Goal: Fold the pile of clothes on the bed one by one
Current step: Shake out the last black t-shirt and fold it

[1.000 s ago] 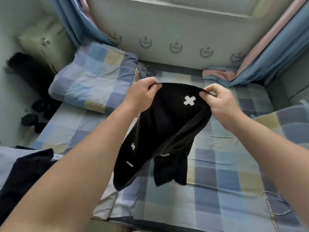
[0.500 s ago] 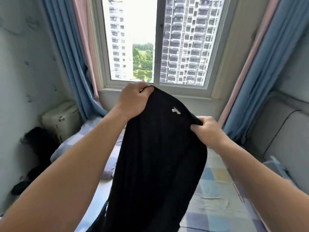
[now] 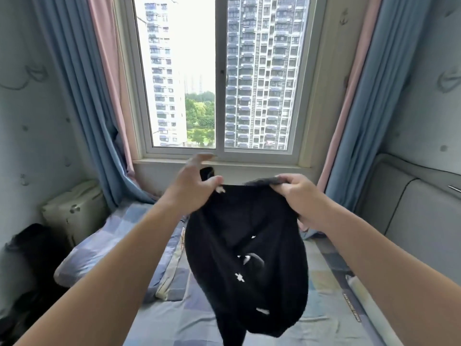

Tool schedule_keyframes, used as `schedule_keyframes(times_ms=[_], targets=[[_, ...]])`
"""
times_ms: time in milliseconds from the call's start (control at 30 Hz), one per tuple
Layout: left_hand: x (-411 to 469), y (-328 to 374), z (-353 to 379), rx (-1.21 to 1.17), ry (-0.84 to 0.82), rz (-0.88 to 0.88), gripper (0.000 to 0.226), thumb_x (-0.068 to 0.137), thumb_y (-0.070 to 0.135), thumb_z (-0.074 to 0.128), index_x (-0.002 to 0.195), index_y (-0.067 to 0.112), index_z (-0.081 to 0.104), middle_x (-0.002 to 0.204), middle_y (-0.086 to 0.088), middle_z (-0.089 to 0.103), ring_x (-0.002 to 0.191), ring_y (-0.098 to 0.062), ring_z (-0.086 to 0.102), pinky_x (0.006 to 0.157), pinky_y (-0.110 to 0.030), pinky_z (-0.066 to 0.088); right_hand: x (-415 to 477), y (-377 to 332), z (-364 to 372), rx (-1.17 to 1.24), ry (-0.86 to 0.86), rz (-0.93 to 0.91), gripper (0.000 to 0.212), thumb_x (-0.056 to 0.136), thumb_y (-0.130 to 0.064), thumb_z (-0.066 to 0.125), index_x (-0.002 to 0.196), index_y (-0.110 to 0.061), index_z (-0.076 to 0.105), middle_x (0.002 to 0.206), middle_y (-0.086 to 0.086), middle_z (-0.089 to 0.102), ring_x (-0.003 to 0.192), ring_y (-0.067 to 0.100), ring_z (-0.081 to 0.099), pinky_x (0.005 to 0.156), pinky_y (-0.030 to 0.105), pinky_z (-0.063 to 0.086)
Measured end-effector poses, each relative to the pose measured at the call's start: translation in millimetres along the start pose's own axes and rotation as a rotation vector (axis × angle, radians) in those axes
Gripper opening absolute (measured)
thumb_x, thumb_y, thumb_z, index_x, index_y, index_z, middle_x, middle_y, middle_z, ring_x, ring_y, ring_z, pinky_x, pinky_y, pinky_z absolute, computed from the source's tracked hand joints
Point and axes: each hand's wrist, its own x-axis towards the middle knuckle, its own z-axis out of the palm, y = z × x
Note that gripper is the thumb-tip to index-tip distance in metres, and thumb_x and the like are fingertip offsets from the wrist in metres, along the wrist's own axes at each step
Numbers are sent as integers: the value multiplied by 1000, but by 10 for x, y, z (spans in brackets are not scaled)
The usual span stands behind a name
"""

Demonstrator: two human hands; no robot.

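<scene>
Head view, facing the window (image 3: 219,78). Holding the black garment (image 3: 245,245) with little white crosses up in the air, between both hands and above the bed (image 3: 174,323), not lying on it. Pinching the top edge with the right hand (image 3: 298,196), fingers curled, a firm grip. Touching the other corner with the left hand (image 3: 193,187), thumb on the cloth, fingers lifted up and blurry. Cannot tell whether pinching or letting go.

Could go wrong from here: losing the left corner. With maybe only a thumb on it, could slip out, swing down from the right hand and drop in a lump on the bed. Then no flat shape to fold, and hunting for the corners all over again. Also bunched and twisted in the middle, so could end up folded crooked if laid down like this. Better to get a firm grip on both corners and shake it flat first.

Different from half a second ago: back then, gripping the top edge in a fist with the left hand, higher than the right. Now about level, with fingers opened. Hanging long and straight then, shorter and more bunched now. Looking up more too, with more window and less bed showing.
</scene>
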Motion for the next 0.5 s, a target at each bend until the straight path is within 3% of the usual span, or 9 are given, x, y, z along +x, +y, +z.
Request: schedule_keyframes(times_ms=[67,133,167,233,300,367,433,500], targets=[[-169,38,177,-80,62,66,32,92,38,71,121,31,59,121,10,59,104,-6,58,87,-27,45,93,-181,42,126,50,79,25,102,-2,46,87,-2,67,75,14,68,62,19,69,60,29,59],[-303,48,365,-206,125,74,29,86,51,72,97,26,62,93,7,69,84,-9,68,73,-29,52,185,-305,70,236,138,170,24,101,-2,47,81,-4,61,69,10,64,56,17,65,52,25,53],[-361,67,457,-248,50,48,39,80,59,71,92,23,63,83,5,71,76,-12,70,70,-33,56,230,-344,83,270,177,198,22,100,-4,48,81,-6,59,71,9,62,60,18,63,54,27,52],[-426,51,707,-251,-250,-52,57,66,71,71,99,24,65,87,6,75,76,-9,72,72,-34,59,294,-375,114,329,237,245,21,100,-5,47,83,-7,58,73,9,59,63,19,60,56,30,49],[-471,-7,1006,-229,-428,-148,64,60,67,77,111,30,63,99,11,74,87,-5,72,80,-32,59,312,-394,109,459,279,256,21,101,-3,44,85,-4,58,73,10,59,62,19,61,50,27,51],[-478,-117,1268,-205,-418,-187,51,70,56,79,113,32,64,103,12,74,94,-10,71,86,-37,59,319,-411,53,566,298,223,20,100,0,43,88,-1,59,82,16,65,69,25,67,51,29,56],[-469,-179,1410,-214,-390,-228,30,87,46,69,106,22,70,97,1,76,89,-22,73,84,-43,60,359,-352,-64,608,321,184,17,99,0,44,92,0,60,93,22,68,80,31,71,60,38,61],[-416,-239,1442,-244,-337,-243,39,91,46,59,97,9,69,81,-6,69,72,-27,65,71,-40,53,387,-245,-206,604,373,151,12,99,-2,46,97,-2,59,97,21,68,80,30,71,62,41,60]])
